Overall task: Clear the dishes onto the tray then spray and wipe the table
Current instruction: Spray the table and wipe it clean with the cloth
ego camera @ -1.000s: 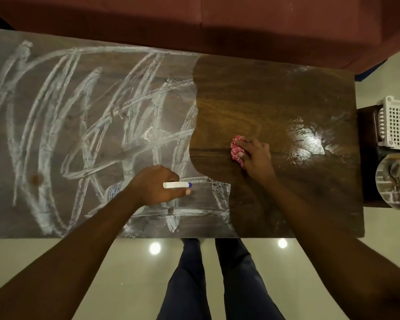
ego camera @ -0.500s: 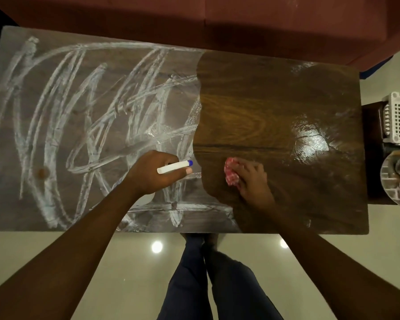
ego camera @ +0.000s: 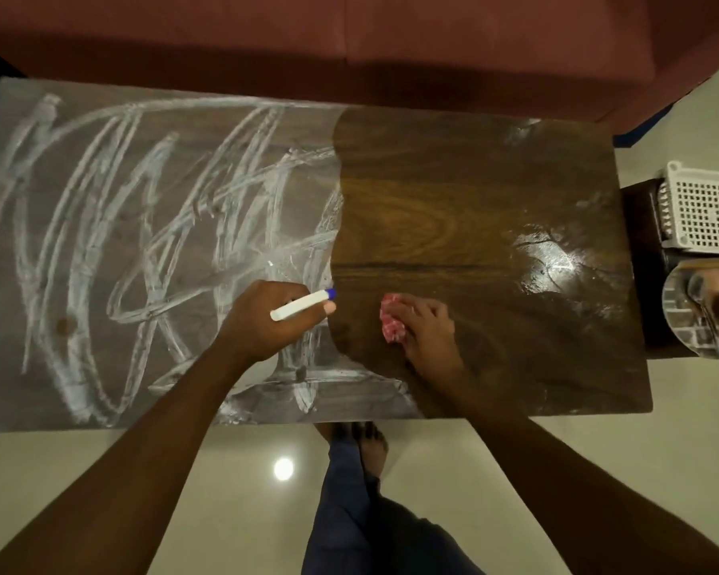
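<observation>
The bunched red-and-white cloth (ego camera: 391,322) lies on the wooden counter (ego camera: 453,193), near its front edge and a little right of the middle. The right hand (ego camera: 428,332) grips the cloth, fingers curled over it and pressing it down onto the wood.

Just left of the cloth, and apart from it, the left hand (ego camera: 266,321) is clenched round a spray bottle (ego camera: 304,305). Only the bottle's white head shows, with its blue tip pointing toward the cloth; the body is hidden under the hand.

Around the cloth and to its right the wood is dark, bare and glossy, with a bright glare patch (ego camera: 553,259) farther right. A curved boundary runs from the back edge to the front edge just left of the cloth, and beyond it the whole left part carries white scribbled streaks (ego camera: 142,226).

Well to the right of the cloth, past the counter's end, a dark side stand (ego camera: 644,259) carries a white perforated basket (ego camera: 706,209) and a round glassy tray (ego camera: 673,325); what lies on the tray cannot be made out.

Behind the cloth, beyond the counter's far edge, stands a red sofa (ego camera: 391,43). In front of the cloth, on the pale floor (ego camera: 494,462), are the person's legs in blue trousers (ego camera: 349,512) and bare feet.
</observation>
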